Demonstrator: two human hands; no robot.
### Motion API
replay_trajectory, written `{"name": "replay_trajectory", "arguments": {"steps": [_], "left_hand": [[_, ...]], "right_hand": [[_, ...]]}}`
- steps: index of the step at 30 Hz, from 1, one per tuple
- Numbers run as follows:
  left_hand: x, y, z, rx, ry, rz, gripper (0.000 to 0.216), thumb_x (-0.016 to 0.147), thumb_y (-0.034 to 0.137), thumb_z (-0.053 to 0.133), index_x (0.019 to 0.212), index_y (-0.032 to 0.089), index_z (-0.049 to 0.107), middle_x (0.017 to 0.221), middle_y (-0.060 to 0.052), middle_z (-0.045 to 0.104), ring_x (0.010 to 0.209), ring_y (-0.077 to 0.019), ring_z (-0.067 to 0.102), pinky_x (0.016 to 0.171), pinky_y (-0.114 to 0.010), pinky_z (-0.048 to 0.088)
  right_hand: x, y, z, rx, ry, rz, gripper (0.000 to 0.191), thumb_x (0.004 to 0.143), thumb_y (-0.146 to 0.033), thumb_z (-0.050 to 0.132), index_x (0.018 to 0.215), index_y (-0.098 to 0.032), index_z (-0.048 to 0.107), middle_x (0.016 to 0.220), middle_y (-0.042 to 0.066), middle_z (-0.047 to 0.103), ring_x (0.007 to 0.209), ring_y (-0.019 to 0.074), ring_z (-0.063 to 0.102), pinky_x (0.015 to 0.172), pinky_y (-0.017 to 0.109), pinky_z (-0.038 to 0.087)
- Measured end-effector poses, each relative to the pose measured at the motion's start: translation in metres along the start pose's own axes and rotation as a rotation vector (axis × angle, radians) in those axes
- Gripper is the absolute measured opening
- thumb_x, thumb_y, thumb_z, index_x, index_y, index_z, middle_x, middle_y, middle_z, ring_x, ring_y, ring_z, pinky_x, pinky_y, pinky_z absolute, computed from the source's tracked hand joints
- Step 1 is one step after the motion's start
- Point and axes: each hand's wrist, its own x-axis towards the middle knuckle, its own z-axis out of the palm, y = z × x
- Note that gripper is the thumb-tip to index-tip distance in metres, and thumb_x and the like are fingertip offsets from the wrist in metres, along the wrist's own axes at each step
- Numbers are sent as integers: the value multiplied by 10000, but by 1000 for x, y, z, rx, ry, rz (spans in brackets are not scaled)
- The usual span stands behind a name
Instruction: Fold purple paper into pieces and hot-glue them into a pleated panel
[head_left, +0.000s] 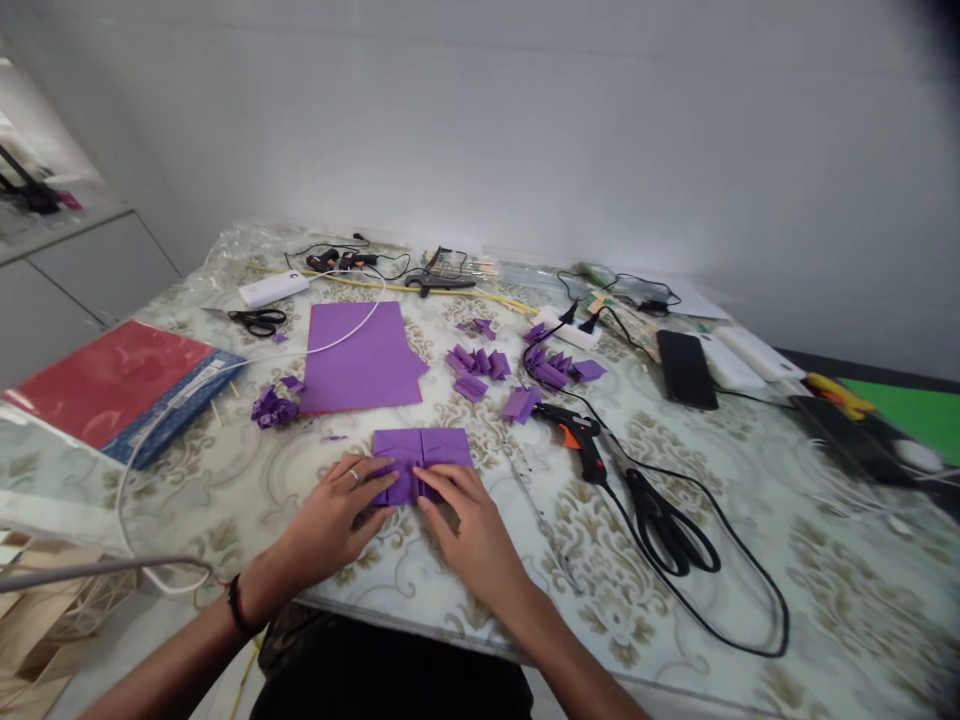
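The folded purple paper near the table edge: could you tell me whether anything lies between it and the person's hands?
Nothing visible does. The left hand and right hand both rest their fingers directly on the folded purple paper. The glue gun and large black scissors lie off to the right, apart from it.

Bright even light, soft faint shadows, wide-angle bending at edges, right side blurred, top-right corner dark
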Motion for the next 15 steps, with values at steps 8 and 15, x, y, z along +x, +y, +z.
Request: {"name": "replay_trajectory", "arguments": {"steps": [8,15], "left_hand": [[7,12,-2,37,9,14,260,1048,250,610,1248,258,776,1427,-103,719,1297,-314,653,1148,-540,537],[12,15,-3,33,17,24,249,1047,231,611,1249,242,756,1277,-89,773,1220,-295,686,1099,-485,565]], "right_hand": [[3,0,2,-99,40,-119,367,1082,-174,563,1374,-254,770,1360,150,684,1254,300,661,1066,542,624],[14,3,1,-128,7,-204,293,1062,-147,616,1260,-226,816,1275,106,788,1207,290,665,1091,515,613]]}}
